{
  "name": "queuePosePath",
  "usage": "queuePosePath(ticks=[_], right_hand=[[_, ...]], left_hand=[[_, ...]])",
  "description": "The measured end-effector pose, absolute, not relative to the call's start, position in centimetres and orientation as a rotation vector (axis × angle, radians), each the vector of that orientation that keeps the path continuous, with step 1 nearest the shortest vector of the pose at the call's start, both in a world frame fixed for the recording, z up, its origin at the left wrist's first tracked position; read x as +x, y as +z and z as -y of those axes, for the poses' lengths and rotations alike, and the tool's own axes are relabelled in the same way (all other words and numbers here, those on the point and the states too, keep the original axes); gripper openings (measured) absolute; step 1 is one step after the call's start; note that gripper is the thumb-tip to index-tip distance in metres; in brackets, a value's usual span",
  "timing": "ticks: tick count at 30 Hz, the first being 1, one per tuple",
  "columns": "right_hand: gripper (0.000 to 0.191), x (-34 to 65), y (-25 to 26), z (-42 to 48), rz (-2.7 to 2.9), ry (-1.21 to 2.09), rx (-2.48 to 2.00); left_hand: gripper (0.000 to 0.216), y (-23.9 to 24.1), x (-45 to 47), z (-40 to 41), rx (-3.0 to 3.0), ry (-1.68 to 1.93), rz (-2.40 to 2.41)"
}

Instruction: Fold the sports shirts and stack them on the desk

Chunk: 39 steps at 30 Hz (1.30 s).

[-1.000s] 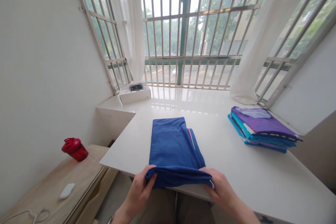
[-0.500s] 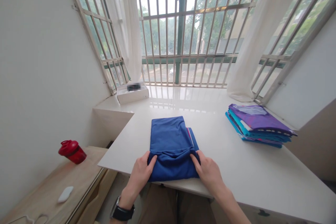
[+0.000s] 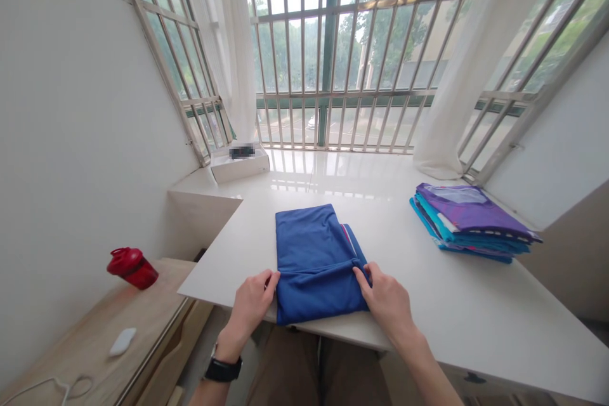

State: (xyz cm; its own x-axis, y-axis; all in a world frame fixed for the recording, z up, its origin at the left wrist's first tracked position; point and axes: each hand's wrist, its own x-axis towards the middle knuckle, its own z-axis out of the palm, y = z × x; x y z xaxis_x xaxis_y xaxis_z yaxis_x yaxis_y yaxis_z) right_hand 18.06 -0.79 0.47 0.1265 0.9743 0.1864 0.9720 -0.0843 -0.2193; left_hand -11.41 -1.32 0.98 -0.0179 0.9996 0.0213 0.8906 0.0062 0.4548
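A folded blue garment (image 3: 314,247) lies flat near the front edge of the white tabletop, with a red and white stripe showing at its right side. One layer is turned over its front half, leaving a fold line across the middle. My left hand (image 3: 253,298), a black watch on its wrist, pinches the garment's left edge at that fold. On the opposite side, the thumb and fingers of my right hand (image 3: 386,299) grip the right edge near the striped part.
On the right of the white tabletop (image 3: 457,304) sits a stack of folded purple and turquoise clothes (image 3: 476,222). A white box (image 3: 240,165) stands by the barred window. Lower left, a wooden surface holds a red shaker bottle (image 3: 133,268), a small white case (image 3: 122,342) and a cable (image 3: 57,384).
The front part of the garment has become flatter and its bunched fold straighter. My left hand has shifted slightly outward to the edge, and my right hand slightly up and right.
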Motion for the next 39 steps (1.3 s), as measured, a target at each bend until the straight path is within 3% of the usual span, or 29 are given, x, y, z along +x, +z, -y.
queuePosePath(ticks=[9,17,20,23,30,39], right_hand=[[0.048,19.0,0.8,-1.2,1.932,0.079,-2.117],[0.03,18.4,1.1,1.9,1.811,-0.082,-1.62],[0.023,16.5,0.9,4.2,1.97,0.005,-1.414],[0.025,15.0,0.0,4.7,2.075,-0.005,-1.381],[0.029,16.3,-1.2,1.4,2.106,-0.081,-1.612],[0.044,20.8,0.8,-6.3,2.269,-0.019,-1.928]], left_hand=[[0.036,1.5,-11.2,1.6,1.907,0.502,-1.904],[0.029,1.2,-13.5,2.1,1.829,0.85,-1.911],[0.025,1.3,-12.5,3.5,2.063,1.008,-1.683],[0.018,0.8,-10.8,4.7,2.381,0.914,-1.442],[0.062,-0.9,-8.7,5.5,2.595,0.555,-1.478],[0.066,2.2,0.3,5.1,2.63,0.41,-1.128]])
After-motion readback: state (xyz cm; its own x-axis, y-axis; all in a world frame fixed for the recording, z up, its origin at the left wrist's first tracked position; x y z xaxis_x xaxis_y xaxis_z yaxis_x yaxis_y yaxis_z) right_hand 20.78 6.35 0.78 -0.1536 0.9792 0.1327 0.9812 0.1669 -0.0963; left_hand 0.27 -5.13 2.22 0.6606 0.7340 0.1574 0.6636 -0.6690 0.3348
